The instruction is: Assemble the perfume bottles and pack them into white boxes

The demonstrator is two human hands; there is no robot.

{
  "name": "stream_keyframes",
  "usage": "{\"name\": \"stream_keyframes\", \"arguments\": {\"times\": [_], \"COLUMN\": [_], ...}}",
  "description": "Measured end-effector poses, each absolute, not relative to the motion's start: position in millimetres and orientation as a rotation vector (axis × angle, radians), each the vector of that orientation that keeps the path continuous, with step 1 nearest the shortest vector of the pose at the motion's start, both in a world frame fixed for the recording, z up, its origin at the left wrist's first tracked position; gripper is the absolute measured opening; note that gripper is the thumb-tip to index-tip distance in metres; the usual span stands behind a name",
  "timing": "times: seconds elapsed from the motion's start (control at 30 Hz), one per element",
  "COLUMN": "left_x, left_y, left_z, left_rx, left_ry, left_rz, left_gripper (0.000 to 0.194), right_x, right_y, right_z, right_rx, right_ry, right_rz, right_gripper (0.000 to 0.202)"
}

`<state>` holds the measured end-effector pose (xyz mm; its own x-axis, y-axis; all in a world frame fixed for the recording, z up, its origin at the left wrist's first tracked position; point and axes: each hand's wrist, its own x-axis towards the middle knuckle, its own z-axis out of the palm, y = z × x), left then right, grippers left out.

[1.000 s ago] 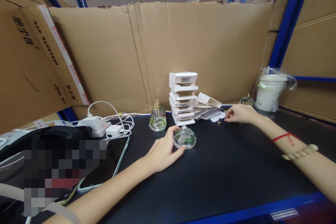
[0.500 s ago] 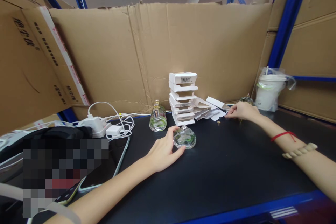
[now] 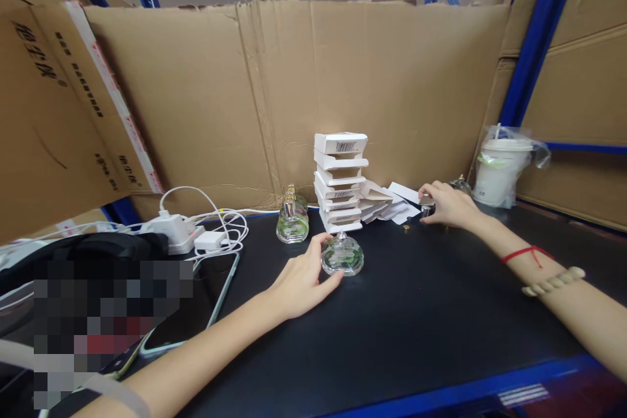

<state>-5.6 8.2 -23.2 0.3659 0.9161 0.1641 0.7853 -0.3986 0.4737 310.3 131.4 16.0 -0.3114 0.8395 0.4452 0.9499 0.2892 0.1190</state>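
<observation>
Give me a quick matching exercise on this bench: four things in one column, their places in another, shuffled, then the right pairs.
Things:
1. round glass bottle
2. stack of white boxes
3. white cup in a plastic bag
4. tablet

Places:
A. far right, by the blue upright
B. lying flat at the left, below the white cables
C. against the left hand
D. against the cardboard wall, mid-bench

Pairs: 1-C, 2-D, 3-A, 4-B
</observation>
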Motion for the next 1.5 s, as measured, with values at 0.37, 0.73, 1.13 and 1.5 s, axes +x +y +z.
{"name": "stream_keyframes", "arguments": {"times": [0.37, 0.73, 1.13, 1.5], "left_x": [-6, -7, -7, -8], "left_y": [8, 7, 7, 8], "left_z": [-24, -23, -23, -25], "left_rx": [2.315, 2.322, 2.318, 2.352], "left_ry": [1.484, 1.483, 1.477, 1.459], "left_rz": [0.605, 0.586, 0.597, 0.632], "left_gripper": [0.051, 0.051, 0.051, 0.051], "right_x": [313, 311, 310, 308], "right_y": [140, 138, 141, 138], "right_z": [9, 3, 6, 3], "right_rx": [-1.334, -1.516, -1.517, -1.677], "right_ry": [-2.403, -2.351, -2.279, -2.256], "right_rz": [-0.567, -0.516, -0.332, -0.355], "right_gripper": [0.016, 0.018, 0.027, 0.026]}}
